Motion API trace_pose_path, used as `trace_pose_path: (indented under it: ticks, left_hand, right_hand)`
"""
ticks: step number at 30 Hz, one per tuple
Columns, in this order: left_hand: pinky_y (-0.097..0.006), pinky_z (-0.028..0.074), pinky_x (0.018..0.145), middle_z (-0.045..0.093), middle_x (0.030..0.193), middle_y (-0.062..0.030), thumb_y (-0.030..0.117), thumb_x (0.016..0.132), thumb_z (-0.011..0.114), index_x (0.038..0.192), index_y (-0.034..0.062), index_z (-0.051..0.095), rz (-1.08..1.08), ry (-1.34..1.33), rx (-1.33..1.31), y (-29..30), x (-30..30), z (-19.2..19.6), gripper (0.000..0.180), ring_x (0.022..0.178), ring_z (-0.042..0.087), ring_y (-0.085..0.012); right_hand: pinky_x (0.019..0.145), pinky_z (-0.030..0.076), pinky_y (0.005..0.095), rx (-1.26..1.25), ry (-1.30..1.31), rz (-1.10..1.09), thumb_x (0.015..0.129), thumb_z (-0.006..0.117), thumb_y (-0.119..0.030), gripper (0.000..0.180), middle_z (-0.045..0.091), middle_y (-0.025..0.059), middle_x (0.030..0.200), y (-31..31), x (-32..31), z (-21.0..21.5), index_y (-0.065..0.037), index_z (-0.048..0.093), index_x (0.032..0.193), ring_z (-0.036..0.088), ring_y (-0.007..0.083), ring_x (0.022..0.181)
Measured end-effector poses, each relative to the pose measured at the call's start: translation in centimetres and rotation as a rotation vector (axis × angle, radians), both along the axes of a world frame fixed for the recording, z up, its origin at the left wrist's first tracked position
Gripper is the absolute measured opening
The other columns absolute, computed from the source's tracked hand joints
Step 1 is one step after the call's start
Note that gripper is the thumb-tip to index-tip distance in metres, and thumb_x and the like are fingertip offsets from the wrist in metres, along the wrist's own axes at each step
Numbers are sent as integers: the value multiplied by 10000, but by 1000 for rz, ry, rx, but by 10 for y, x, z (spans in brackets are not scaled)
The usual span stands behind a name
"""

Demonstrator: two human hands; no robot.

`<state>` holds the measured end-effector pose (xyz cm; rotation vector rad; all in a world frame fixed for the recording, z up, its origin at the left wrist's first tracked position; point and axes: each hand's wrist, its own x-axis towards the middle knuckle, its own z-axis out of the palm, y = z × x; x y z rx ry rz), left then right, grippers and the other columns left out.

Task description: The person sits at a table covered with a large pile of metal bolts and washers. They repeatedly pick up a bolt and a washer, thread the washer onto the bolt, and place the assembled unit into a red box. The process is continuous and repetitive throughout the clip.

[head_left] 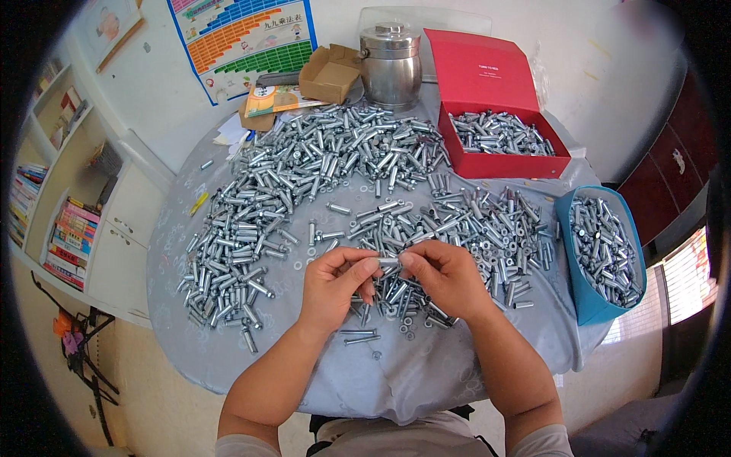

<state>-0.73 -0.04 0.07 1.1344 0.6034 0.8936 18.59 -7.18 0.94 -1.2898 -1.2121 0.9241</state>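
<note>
Between my two hands, above the middle of the table, is a silver sleeve anchor bolt (388, 261), lying roughly level. The thumb and fingers of my left hand (335, 286) pinch one end of it. At its other end, my right hand (449, 280) closes thumb and finger on it. Below and beyond the hands spreads a pile of loose bolt parts, with sleeves, nuts and washers (499, 236). A large curved heap of anchor bolts (255, 217) covers the left and far side. Near my left wrist, a few single bolts (362, 340) lie apart on the cloth.
A red box (506, 166) with its lid up holds many bolts at the back right. To the right stands a blue bin (582, 289) of bolts. A metal pot (391, 68), a small cardboard box (329, 76) and a yellow cutter (199, 202) are on the grey tablecloth (171, 282).
</note>
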Motion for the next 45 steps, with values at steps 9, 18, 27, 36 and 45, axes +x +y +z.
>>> trace_pose_path:
  ticks: [9,18,27,36,45]
  left_hand:
    - [-237,534,521,714,876,-96,100,944,672,1071,-24,670,13,-15,-6,1,0,-3,177,610,626,-99]
    - [-239,536,524,716,890,-103,101,944,671,1068,-23,672,22,-14,-18,0,1,-3,175,613,623,-98]
    - [-244,522,504,699,843,-96,142,957,662,1031,-11,665,46,8,-46,-1,2,0,170,598,614,-107]
    - [-265,520,480,686,837,-93,155,963,651,1022,11,648,102,8,-67,0,3,-2,156,591,614,-122]
    - [-257,531,502,710,886,-113,73,940,658,1051,4,639,48,-20,-17,0,5,-4,132,601,624,-118]
  right_hand:
    - [638,472,242,32,-106,-7,899,729,-129,289,667,77,929,0,0,1,-18,653,1155,564,88,678]
    - [639,469,239,-5,-10,-45,894,727,-105,259,664,68,975,-3,-7,11,-19,673,1133,549,86,670]
    - [629,479,261,142,-175,-74,848,720,-3,229,640,76,990,-2,-2,8,-47,693,1071,584,130,713]
    - [679,521,324,261,-377,-93,860,694,-14,254,665,132,951,-2,0,11,-18,686,1113,656,232,771]
    - [662,512,336,218,-354,-101,874,691,-50,237,669,136,897,-4,-10,19,-19,688,1109,649,262,747]
